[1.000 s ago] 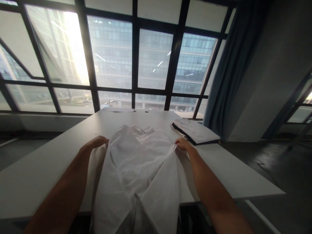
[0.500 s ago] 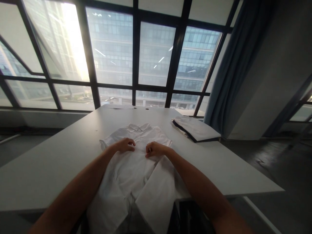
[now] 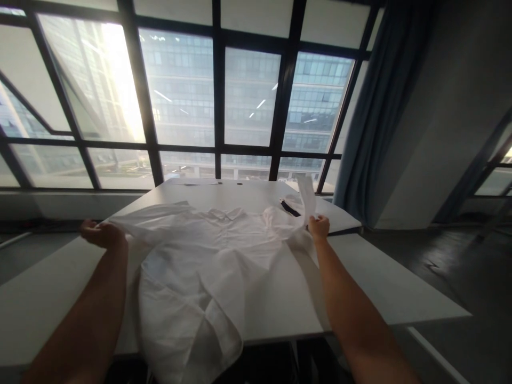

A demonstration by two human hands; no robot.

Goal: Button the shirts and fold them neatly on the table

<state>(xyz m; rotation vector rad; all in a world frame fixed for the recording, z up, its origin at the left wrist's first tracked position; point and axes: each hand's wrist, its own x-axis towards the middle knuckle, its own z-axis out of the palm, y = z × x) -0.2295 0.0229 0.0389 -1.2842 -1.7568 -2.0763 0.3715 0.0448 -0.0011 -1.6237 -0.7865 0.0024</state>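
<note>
A white shirt point(image 3: 192, 256) lies spread on the white table, its collar toward the window and its lower part hanging over the near edge. Both sleeves are pulled out sideways and lifted. My left hand point(image 3: 103, 233) is closed on the end of the left-side sleeve, beyond the table's left edge. At the right, my right hand point(image 3: 319, 226) grips the other sleeve, whose end sticks up above the fingers.
Folded clothing with a dark edge point(image 3: 340, 217) lies at the table's right side, partly behind the raised sleeve. The white table point(image 3: 372, 272) reaches to the windows. A blue curtain point(image 3: 370, 133) hangs at the right.
My hands have moved from the middle of the shirt far out to either side, drawing the sleeves outward. The shirt is now spread wider, and its lower part has shifted.
</note>
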